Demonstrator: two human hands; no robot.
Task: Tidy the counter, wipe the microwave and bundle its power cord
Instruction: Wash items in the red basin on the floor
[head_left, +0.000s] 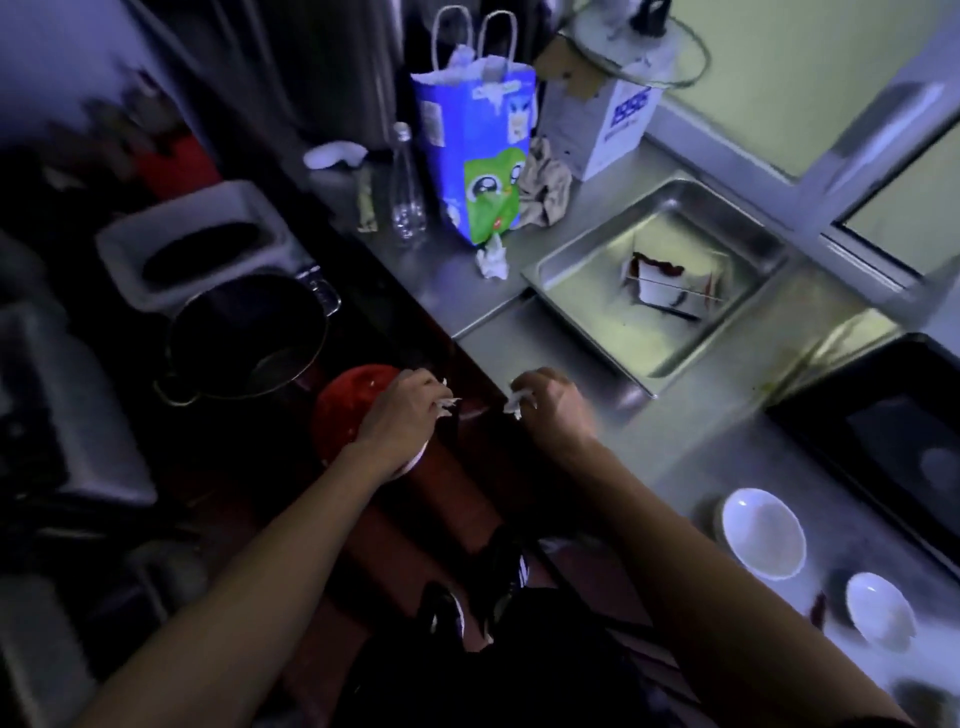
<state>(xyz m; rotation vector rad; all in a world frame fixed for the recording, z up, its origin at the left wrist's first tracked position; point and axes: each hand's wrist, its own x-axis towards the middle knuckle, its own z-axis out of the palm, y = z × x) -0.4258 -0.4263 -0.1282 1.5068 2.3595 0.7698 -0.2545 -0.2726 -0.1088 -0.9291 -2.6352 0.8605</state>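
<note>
Left hand (402, 413): fingers curled, pinching small whitish scraps (445, 404) at the fingertips; what the scraps are cannot be told. The hand sits at frame centre over a red round lid or bowl (348, 405) below the bench edge.

Right hand (553, 402): fingers curled likewise, pinching a similar whitish scrap (517, 401). It hangs just at the front edge of the steel bench (675, 467), apart from the left hand.

Bench, upper centre: a blue and green paper bag (478, 156) stands upright, a clear empty bottle (407, 192) just left of it, a crumpled cloth (545, 184) to its right, a crumpled tissue (492, 258) at its foot. A white carton (608, 124) stands behind the cloth.

Centre right: a recessed steel tray (587, 270) holds a soiled white wrapper (670, 283).

Right edge: the dark microwave (893, 431), only partly in view. Its power cord cannot be identified.

Lower right: two white bowls (763, 532) (880, 608) on the bench.

Left, below the bench: a dark pot (244, 338) and a grey bin (192, 244).
</note>
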